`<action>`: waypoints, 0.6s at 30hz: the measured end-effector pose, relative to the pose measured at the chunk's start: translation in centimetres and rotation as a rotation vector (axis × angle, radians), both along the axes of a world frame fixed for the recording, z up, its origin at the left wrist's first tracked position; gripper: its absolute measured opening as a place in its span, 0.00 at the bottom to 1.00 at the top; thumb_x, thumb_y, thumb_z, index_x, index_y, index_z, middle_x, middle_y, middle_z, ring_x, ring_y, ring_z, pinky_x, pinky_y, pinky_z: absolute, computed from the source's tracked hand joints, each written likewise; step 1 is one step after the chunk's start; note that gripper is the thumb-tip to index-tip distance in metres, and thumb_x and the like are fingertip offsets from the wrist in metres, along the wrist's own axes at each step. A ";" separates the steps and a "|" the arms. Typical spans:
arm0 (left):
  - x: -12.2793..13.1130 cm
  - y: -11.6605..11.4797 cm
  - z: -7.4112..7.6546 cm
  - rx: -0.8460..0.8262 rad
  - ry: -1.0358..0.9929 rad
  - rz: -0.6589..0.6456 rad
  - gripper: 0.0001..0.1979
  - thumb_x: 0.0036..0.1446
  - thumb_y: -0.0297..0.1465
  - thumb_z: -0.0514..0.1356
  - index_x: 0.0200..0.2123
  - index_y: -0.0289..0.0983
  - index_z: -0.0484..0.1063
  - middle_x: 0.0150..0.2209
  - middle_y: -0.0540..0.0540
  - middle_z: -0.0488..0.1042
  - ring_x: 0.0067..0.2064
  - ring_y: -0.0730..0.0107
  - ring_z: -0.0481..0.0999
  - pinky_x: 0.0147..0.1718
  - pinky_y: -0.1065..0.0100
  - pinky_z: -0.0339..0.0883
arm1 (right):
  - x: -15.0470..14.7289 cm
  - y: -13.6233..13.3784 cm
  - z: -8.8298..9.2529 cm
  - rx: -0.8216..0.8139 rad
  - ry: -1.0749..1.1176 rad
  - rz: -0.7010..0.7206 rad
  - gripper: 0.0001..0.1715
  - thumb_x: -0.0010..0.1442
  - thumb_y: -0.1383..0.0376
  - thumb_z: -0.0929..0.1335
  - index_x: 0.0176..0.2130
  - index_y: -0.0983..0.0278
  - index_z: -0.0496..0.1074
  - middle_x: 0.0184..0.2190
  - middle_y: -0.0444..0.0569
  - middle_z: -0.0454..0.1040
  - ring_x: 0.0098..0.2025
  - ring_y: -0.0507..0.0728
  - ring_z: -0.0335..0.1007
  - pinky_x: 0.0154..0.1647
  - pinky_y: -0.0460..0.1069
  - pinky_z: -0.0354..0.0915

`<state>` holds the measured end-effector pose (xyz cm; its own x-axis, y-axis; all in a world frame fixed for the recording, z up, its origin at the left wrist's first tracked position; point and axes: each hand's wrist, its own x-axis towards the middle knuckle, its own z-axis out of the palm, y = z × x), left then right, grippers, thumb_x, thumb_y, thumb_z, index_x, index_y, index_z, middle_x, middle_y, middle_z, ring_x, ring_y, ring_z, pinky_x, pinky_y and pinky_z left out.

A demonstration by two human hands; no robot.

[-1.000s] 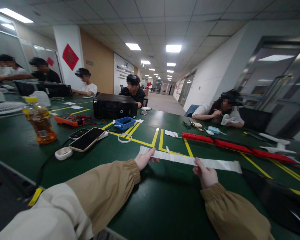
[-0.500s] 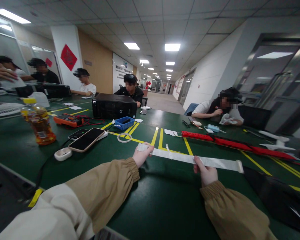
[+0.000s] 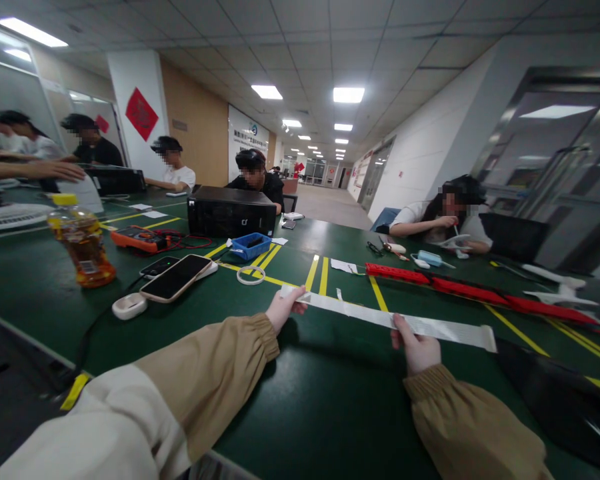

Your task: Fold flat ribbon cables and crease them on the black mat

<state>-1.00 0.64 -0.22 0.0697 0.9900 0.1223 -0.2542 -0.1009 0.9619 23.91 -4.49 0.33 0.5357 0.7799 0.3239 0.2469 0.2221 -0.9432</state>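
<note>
A long white flat ribbon strip (image 3: 365, 314) stretches across the green table (image 3: 300, 400) in front of me. My left hand (image 3: 286, 307) pinches its left end, fingers closed on it. My right hand (image 3: 416, 347) grips the strip further along to the right, thumb up against it. The strip's right end reaches past my right hand towards a black object (image 3: 555, 393). Both forearms wear tan sleeve covers.
A phone (image 3: 176, 277), a white case (image 3: 129, 306), a tape ring (image 3: 251, 275), a blue tray (image 3: 250, 245), an orange multimeter (image 3: 140, 239), a drink bottle (image 3: 83, 240) and a black box (image 3: 231, 212) lie to the left. A red power strip (image 3: 475, 292) runs at right. Several people sit around the table.
My left hand's fingers have curled from lying flat on the strip's end to pinching it. The strip has shifted slightly right. My right hand keeps its grip.
</note>
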 end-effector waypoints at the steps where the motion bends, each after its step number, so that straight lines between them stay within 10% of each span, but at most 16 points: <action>1: -0.1 0.3 -0.1 -0.021 -0.019 -0.023 0.22 0.47 0.48 0.60 0.27 0.31 0.70 0.21 0.47 0.71 0.22 0.74 0.68 0.24 0.72 0.63 | 0.1 0.1 0.0 -0.001 -0.008 -0.005 0.26 0.42 0.47 0.72 0.20 0.68 0.68 0.16 0.47 0.66 0.17 0.51 0.59 0.19 0.46 0.58; 11: -1.0 0.8 -0.1 -0.157 -0.118 -0.334 0.39 0.51 0.60 0.41 0.31 0.29 0.72 0.21 0.46 0.71 0.17 0.77 0.65 0.20 0.74 0.58 | 1.2 0.6 -0.5 -0.053 -0.015 -0.067 0.24 0.44 0.50 0.71 0.21 0.69 0.69 0.17 0.49 0.68 0.18 0.51 0.60 0.20 0.46 0.59; 18: -0.4 0.4 -0.7 -0.073 -0.011 -0.420 0.24 0.50 0.48 0.58 0.33 0.30 0.70 0.25 0.45 0.73 0.20 0.77 0.68 0.23 0.74 0.62 | 0.8 0.1 -0.2 -0.026 -0.105 -0.032 0.25 0.46 0.48 0.69 0.19 0.69 0.68 0.15 0.49 0.66 0.17 0.51 0.60 0.20 0.46 0.58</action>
